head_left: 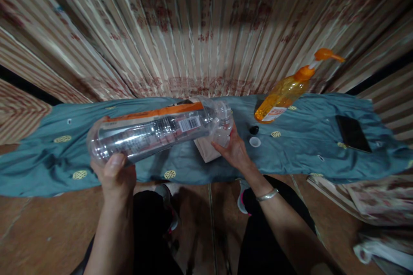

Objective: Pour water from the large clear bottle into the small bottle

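A large clear plastic bottle (pixel 151 131) with an orange-edged label lies tilted in the air, its neck pointing right. My left hand (pixel 112 167) is wrapped round its base end. At the bottle's mouth, my right hand (pixel 234 148) grips a small clear container (pixel 222 131), which touches or nearly touches the neck. Beneath them rests a pale flat packet (pixel 207 150), partly hidden by the bottle. To the right of my right hand are a small black cap (pixel 254 129) and a white round lid (pixel 254 142).
An orange pump bottle (pixel 284 94) stands at the back right on the blue-green cloth (pixel 309 137). A dark flat object (pixel 353 133) lies farther right. Patterned curtains (pixel 193 30) hang behind the covered surface.
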`<state>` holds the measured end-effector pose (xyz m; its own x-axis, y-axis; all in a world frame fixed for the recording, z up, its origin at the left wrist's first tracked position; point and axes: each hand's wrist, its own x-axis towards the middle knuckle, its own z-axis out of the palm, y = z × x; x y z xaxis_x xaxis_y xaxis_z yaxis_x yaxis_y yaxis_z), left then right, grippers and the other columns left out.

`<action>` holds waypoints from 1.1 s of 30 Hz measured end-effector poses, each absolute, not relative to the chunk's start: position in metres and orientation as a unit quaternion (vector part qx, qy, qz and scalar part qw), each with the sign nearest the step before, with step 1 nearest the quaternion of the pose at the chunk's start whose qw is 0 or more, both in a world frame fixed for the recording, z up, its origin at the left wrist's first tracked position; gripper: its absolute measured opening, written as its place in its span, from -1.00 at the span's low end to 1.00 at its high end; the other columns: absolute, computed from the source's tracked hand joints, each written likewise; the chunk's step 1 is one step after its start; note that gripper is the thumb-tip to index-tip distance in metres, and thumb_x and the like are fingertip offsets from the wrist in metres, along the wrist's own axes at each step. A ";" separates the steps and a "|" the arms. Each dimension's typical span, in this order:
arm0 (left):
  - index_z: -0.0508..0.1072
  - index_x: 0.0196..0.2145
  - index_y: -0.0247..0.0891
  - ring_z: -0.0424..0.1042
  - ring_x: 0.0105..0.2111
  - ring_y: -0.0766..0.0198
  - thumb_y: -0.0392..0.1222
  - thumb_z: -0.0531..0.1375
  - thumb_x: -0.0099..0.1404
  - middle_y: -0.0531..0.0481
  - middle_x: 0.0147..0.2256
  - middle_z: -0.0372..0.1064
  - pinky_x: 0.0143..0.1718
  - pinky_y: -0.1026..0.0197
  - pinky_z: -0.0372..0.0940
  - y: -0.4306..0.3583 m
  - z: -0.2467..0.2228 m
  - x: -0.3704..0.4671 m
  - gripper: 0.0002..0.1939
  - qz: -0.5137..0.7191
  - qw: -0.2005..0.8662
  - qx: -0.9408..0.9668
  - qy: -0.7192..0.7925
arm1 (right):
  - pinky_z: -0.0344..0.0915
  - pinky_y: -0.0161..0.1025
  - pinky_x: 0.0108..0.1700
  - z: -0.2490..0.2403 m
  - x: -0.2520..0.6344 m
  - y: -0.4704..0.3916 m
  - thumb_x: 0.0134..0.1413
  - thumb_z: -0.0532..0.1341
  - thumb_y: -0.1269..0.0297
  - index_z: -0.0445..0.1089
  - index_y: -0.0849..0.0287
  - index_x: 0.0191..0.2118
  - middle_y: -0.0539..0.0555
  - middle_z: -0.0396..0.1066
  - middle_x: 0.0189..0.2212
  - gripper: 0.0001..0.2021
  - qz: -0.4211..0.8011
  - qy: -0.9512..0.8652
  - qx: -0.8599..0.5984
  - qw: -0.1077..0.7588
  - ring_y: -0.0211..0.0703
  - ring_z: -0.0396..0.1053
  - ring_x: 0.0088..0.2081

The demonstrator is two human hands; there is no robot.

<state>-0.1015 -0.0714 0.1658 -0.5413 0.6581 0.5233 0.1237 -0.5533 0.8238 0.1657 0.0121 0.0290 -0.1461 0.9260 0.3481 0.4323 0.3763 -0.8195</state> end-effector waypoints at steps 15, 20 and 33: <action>0.53 0.22 0.04 0.57 0.11 -0.24 0.22 0.54 -0.18 -0.09 0.12 0.54 0.08 -0.23 0.54 -0.075 0.161 -0.102 -0.05 0.765 0.173 0.436 0.441 | 0.46 0.34 0.35 0.028 0.168 0.013 0.12 0.47 0.10 0.08 0.27 0.53 0.43 0.46 0.34 -0.03 0.249 -0.718 -0.492 0.426 0.36 0.47 0.36; 0.52 0.24 0.05 0.57 0.12 -0.26 0.24 0.55 -0.23 -0.09 0.13 0.54 0.08 -0.24 0.55 -0.074 0.160 -0.103 0.02 0.766 0.179 0.428 0.445 | 0.48 0.26 0.34 0.025 0.168 0.013 0.12 0.48 0.11 0.05 0.24 0.54 0.42 0.44 0.37 -0.01 0.237 -0.721 -0.499 0.418 0.31 0.49 0.35; 0.49 0.26 0.08 0.57 0.10 -0.24 0.21 0.57 -0.21 -0.07 0.13 0.53 0.07 -0.22 0.55 -0.073 0.159 -0.105 0.03 0.769 0.179 0.440 0.428 | 0.48 0.31 0.35 0.024 0.168 0.014 0.13 0.46 0.09 0.01 0.27 0.54 0.43 0.43 0.37 -0.01 0.236 -0.726 -0.497 0.413 0.34 0.47 0.36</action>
